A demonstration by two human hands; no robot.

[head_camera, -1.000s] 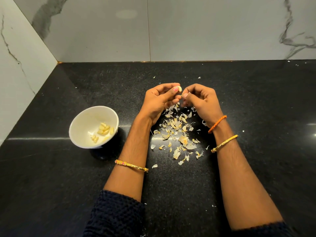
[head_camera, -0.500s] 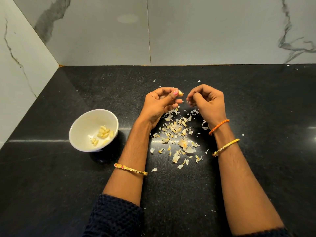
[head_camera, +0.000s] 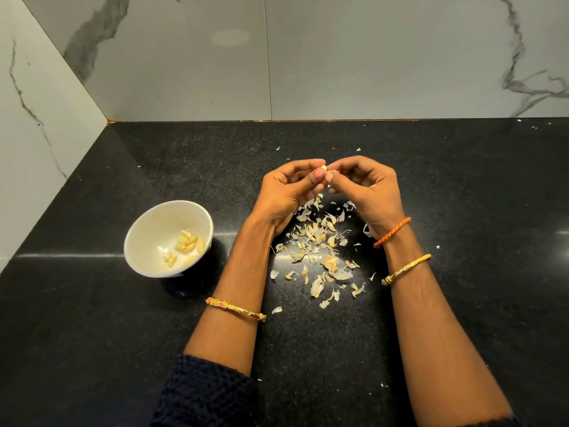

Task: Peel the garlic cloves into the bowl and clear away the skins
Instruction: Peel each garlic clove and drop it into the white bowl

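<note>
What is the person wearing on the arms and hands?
Both forearms are bare, with dark blue knitted sleeves pushed up near the elbows. The left arm has one gold bangle with a pink ornament. The right arm has an orange braided thread at the wrist and a gold bangle below it. A left thumbnail shows pink colour.

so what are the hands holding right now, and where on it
A garlic clove, pinched at its end between the left hand fingertips; the right hand fingertips meet it from the other side.
</note>
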